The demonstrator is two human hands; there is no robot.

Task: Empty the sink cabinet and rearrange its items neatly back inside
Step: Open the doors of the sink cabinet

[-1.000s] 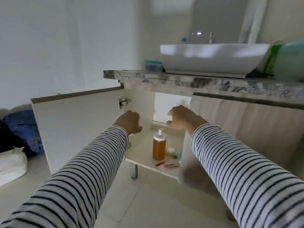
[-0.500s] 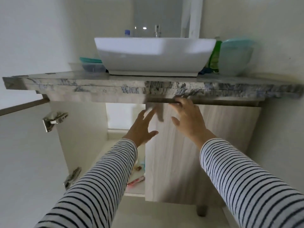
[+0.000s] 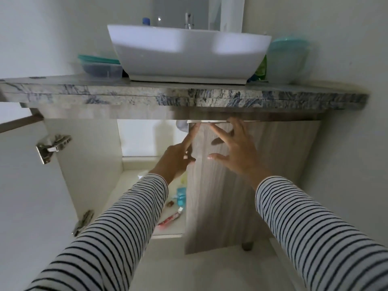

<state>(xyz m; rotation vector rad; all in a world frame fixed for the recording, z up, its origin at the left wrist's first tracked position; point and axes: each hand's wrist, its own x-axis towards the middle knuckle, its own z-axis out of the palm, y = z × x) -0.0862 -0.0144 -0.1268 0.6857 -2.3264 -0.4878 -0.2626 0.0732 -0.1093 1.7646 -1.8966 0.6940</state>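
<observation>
The sink cabinet stands under a stone countertop (image 3: 84,95). Its left door (image 3: 25,196) is swung wide open. Its right door (image 3: 279,175) stands slightly ajar, its white top edge showing. My left hand (image 3: 176,158) touches that door's left edge with the index finger stretched upward. My right hand (image 3: 237,152) is spread on the door's front, fingertips at the top edge. Inside on the cabinet floor (image 3: 130,185) lie a teal bottle (image 3: 181,196), a red tube (image 3: 169,220) and a small brown item (image 3: 170,204). My left sleeve hides the other contents.
A white basin (image 3: 189,51) sits on the countertop, with lidded plastic boxes (image 3: 100,66) to its left and a green bottle (image 3: 261,68) and a teal container (image 3: 287,59) to its right. Metal hinges (image 3: 52,145) stick out from the open door. Pale floor tiles lie below.
The view has swung from the open left side to the right door. Both hands have left the cabinet opening and risen to the right door, which has come slightly ajar.
</observation>
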